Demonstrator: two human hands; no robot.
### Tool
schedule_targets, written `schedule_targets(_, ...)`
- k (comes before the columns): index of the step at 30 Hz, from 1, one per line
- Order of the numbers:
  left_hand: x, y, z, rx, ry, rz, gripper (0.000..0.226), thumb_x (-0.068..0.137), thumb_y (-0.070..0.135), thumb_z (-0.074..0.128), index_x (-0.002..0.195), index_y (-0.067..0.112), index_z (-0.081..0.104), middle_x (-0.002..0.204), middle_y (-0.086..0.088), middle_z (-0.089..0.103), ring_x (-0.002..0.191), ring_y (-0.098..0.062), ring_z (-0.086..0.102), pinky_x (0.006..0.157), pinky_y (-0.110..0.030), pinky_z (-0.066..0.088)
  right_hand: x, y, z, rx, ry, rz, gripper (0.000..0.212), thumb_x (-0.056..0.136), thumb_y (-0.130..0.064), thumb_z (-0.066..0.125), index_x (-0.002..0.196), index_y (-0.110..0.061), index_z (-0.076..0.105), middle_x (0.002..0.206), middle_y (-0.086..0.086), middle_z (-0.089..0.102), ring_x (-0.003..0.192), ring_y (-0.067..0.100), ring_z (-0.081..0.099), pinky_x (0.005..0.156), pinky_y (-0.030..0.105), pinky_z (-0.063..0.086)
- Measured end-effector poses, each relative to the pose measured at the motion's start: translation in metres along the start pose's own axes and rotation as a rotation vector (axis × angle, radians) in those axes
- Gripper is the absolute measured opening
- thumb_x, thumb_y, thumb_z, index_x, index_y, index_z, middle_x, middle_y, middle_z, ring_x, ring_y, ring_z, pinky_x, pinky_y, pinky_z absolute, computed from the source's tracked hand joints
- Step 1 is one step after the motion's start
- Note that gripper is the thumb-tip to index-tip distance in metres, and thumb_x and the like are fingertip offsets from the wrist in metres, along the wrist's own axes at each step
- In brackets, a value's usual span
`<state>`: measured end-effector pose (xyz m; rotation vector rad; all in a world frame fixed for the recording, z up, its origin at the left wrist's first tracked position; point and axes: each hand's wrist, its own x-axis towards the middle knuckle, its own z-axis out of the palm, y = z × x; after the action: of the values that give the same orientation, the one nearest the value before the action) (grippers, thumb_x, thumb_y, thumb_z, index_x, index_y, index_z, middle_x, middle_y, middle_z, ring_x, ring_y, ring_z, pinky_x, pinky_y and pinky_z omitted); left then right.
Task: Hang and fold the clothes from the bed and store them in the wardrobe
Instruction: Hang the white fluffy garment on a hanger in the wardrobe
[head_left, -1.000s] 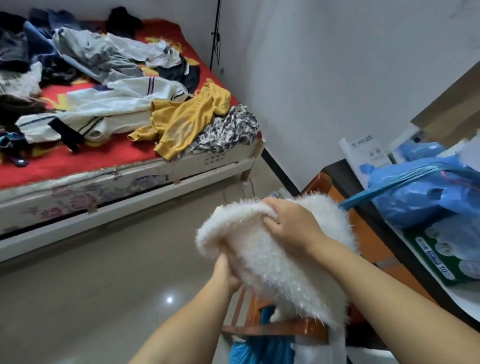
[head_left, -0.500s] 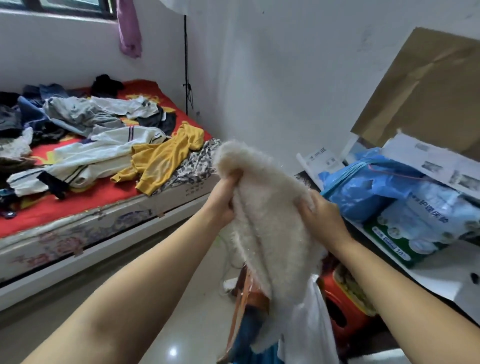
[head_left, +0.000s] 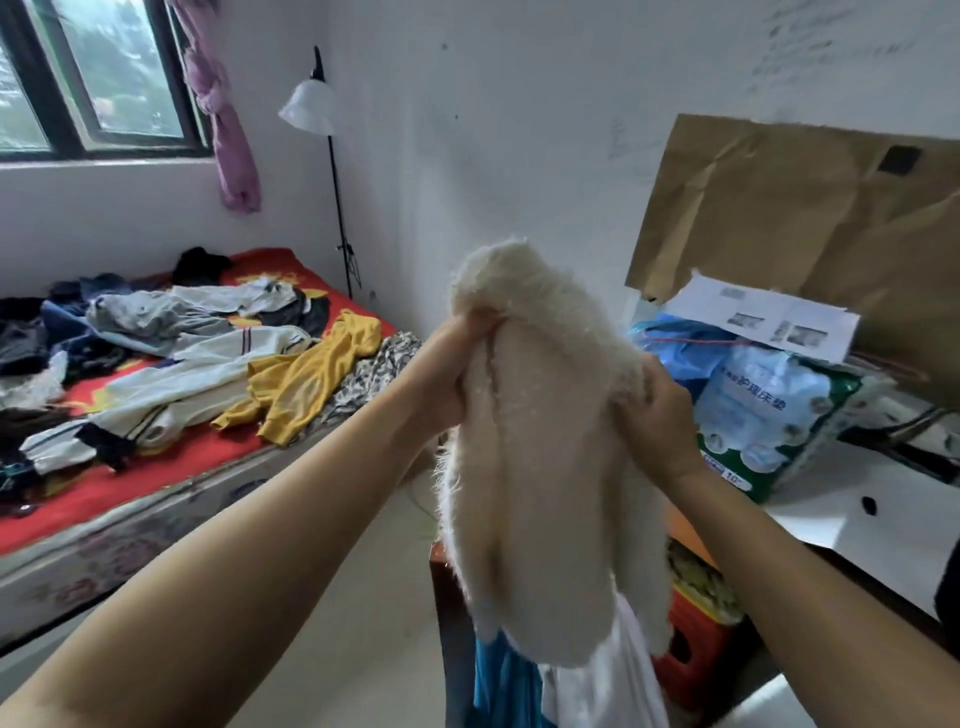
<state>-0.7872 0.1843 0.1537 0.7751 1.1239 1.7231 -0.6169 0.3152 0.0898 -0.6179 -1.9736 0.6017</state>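
- A bed (head_left: 156, 483) with a red sheet, piled with clothes (head_left: 171, 358), sits under the window (head_left: 98, 78).
- Left hand (head_left: 441, 374) and right hand (head_left: 657, 421) both grip a fluffy white garment (head_left: 545, 467), held up.

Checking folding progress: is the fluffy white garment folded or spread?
Neither: the fluffy white garment hangs bunched from the left hand and right hand.

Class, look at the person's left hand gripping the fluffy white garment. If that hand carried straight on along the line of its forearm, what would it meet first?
Probably the fluffy white garment itself: the left hand already grips its upper edge. Beyond that lies the white wall, though depth is hard to judge.
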Motion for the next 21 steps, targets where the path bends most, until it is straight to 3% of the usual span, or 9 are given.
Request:
schedule_targets(2, -0.013, 0.009, 0.002, -0.023, -0.036, -0.014, 0.041, 0.097, 0.025, 0.043, 0.073, 0.011, 0.073, 0.067, -0.004, 0.071, 0.062, -0.013, 0.069, 0.059, -0.025, 0.058, -0.004, -0.014, -0.002, 0.029, 0.029, -0.045, 0.056, 0.076, -0.053, 0.045, 0.087, 0.001, 0.056, 0.063, 0.006, 0.053, 0.057, 0.006, 0.043, 0.056, 0.025, 0.035)
schedule_targets(4, -0.031, 0.023, 0.003, 0.004, -0.057, 0.005, 0.052, 0.097, 0.024, 0.042, 0.059, 0.014, 0.075, 0.063, -0.002, 0.07, 0.059, -0.012, 0.068, 0.059, -0.024, 0.057, -0.006, -0.034, -0.008, 0.035, 0.048, -0.101, 0.041, 0.076, -0.05, 0.045, 0.085, -0.01, 0.052, 0.06, -0.01, 0.045, 0.056, -0.002, 0.047, 0.053, 0.012, 0.034)
schedule_targets(7, -0.064, 0.043, -0.007, 0.006, -0.049, 0.066, 0.048, 0.097, 0.023, 0.043, 0.063, 0.014, 0.076, 0.066, -0.002, 0.071, 0.063, -0.013, 0.069, 0.062, -0.024, 0.058, -0.017, -0.071, -0.012, 0.015, 0.064, -0.189, 0.031, 0.081, -0.05, 0.048, 0.081, -0.019, 0.049, 0.059, -0.018, 0.038, 0.056, -0.014, 0.049, 0.055, 0.002, 0.033)
schedule_targets(11, -0.124, 0.058, -0.053, -0.023, 0.085, 0.137, 0.026, 0.098, 0.022, 0.044, 0.087, 0.012, 0.065, 0.072, -0.002, 0.072, 0.072, -0.013, 0.069, 0.071, -0.027, 0.058, -0.056, -0.132, 0.014, -0.019, 0.046, -0.305, 0.048, 0.085, -0.051, 0.051, 0.082, -0.003, 0.054, 0.052, -0.016, 0.033, 0.046, -0.001, 0.044, 0.05, 0.009, 0.031)
schedule_targets(14, -0.179, 0.066, -0.103, -0.126, 0.208, 0.198, 0.027, 0.1, 0.023, 0.04, 0.089, 0.011, 0.062, 0.074, -0.002, 0.07, 0.076, -0.014, 0.065, 0.077, -0.027, 0.055, -0.101, -0.187, 0.052, -0.025, -0.071, -0.405, 0.029, 0.084, -0.039, 0.056, 0.086, -0.011, 0.051, 0.053, -0.019, 0.03, 0.047, 0.013, 0.037, 0.056, 0.018, 0.026)
schedule_targets(16, -0.224, 0.075, -0.132, -0.232, 0.188, 0.225, 0.025, 0.096, 0.021, 0.051, 0.078, 0.01, 0.066, 0.064, -0.001, 0.067, 0.064, -0.012, 0.065, 0.062, -0.023, 0.055, -0.132, -0.226, 0.081, -0.006, -0.16, -0.574, 0.02, 0.085, -0.032, 0.058, 0.09, -0.017, 0.046, 0.056, -0.018, 0.037, 0.048, 0.016, 0.046, 0.057, 0.024, 0.029)
schedule_targets(18, -0.272, 0.079, -0.16, -0.316, 0.195, 0.221, 0.025, 0.06, 0.018, 0.087, 0.052, 0.008, 0.065, 0.046, -0.001, 0.06, 0.044, -0.01, 0.061, 0.042, -0.019, 0.049, -0.163, -0.262, 0.11, 0.017, -0.23, -0.73, 0.02, 0.086, -0.031, 0.056, 0.094, -0.014, 0.049, 0.056, -0.003, 0.051, 0.047, 0.018, 0.052, 0.053, 0.026, 0.033)
schedule_targets(19, -0.295, 0.08, -0.172, -0.337, 0.155, 0.194, 0.031, 0.045, 0.015, 0.094, 0.047, 0.005, 0.065, 0.043, -0.006, 0.058, 0.04, -0.013, 0.061, 0.038, -0.019, 0.047, -0.176, -0.277, 0.124, 0.038, -0.275, -0.79, 0.02, 0.086, -0.032, 0.055, 0.095, -0.015, 0.049, 0.057, 0.0, 0.055, 0.048, 0.019, 0.053, 0.05, 0.025, 0.034)
schedule_targets(21, -0.338, 0.079, -0.2, -0.403, 0.145, 0.172, 0.024, 0.055, 0.007, 0.085, 0.051, -0.004, 0.064, 0.047, -0.018, 0.06, 0.043, -0.023, 0.064, 0.032, -0.018, 0.041, -0.198, -0.307, 0.152, 0.066, -0.361, -0.893, 0.018, 0.086, -0.035, 0.055, 0.091, -0.019, 0.049, 0.056, -0.001, 0.056, 0.049, 0.018, 0.053, 0.045, 0.026, 0.034)
